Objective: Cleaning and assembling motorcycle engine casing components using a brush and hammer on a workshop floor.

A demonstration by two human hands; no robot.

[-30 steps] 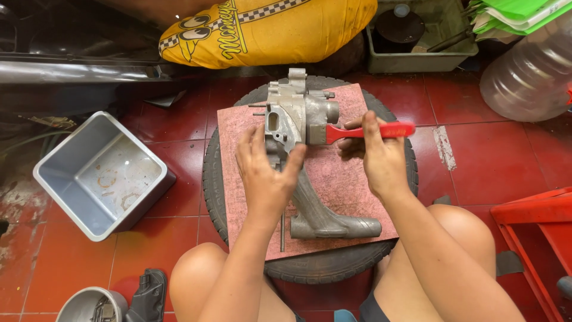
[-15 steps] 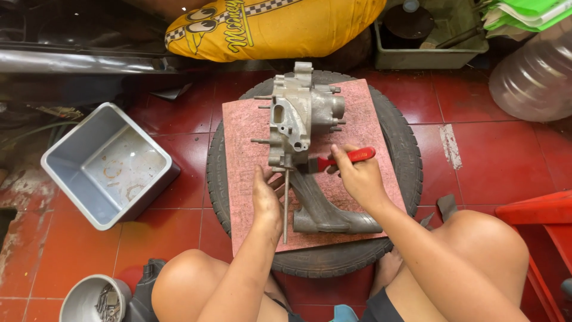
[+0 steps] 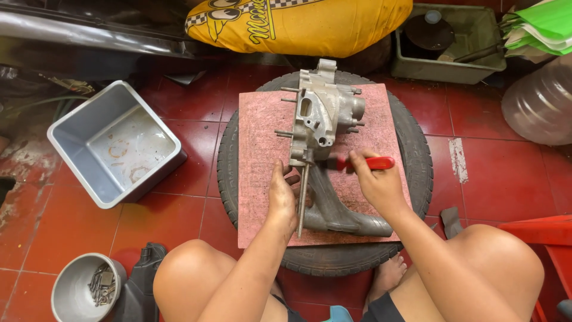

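Grey tub (image 3: 113, 143) holding residue rings, bowl (image 3: 80, 292) of bolts

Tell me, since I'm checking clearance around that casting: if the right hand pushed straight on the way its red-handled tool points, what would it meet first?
The right hand points the red-handled tool leftward at the grey metal engine casing. Its tip looks already at or very near the casing's lower end, so the casing comes first, though depth is unclear.

The engine casing (image 3: 322, 119) lay on the board (image 3: 262, 179) atop the tire (image 3: 417, 155); a tub (image 3: 113, 143) sat to my left, a bowl (image 3: 77, 292) nearer me.
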